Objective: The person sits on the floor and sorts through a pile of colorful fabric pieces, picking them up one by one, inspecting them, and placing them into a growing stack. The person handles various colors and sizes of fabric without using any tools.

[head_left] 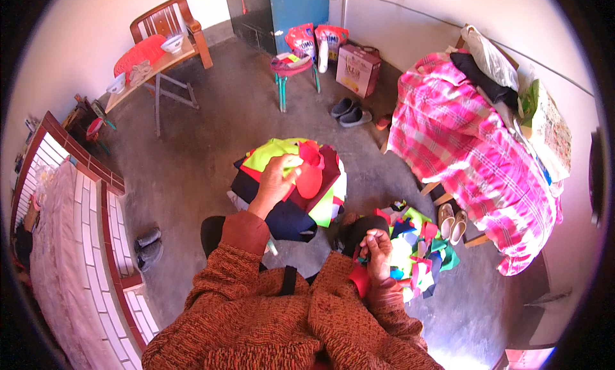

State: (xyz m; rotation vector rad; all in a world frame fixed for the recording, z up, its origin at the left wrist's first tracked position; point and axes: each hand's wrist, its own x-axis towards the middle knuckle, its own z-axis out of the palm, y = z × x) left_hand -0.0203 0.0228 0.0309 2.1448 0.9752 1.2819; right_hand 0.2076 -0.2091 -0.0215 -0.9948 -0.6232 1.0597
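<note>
My left hand [277, 183] is closed, its fingertips pinching the edge of a red cloth piece [310, 179]. That piece lies over a heap of fabric pieces [291, 221] in neon yellow, maroon, navy and white in front of my knees. My right hand [378, 251] is held above my right thigh with its fingers bent together. Whatever it may hold is too small to make out. Below and beside it, a second pile of colourful fabric scraps [419, 247] sits low on my right. What supports the first heap is mostly hidden beneath the cloth.
At the right, a pink plaid cloth [458, 133] covers long wooden furniture, with light shoes [452, 224] beside it. Ahead stand a small stool [291, 65], a carton [357, 70] and dark slippers [351, 112]. A folding table [150, 72] is far left; more dark shoes [148, 248] lie near the tiled ledge.
</note>
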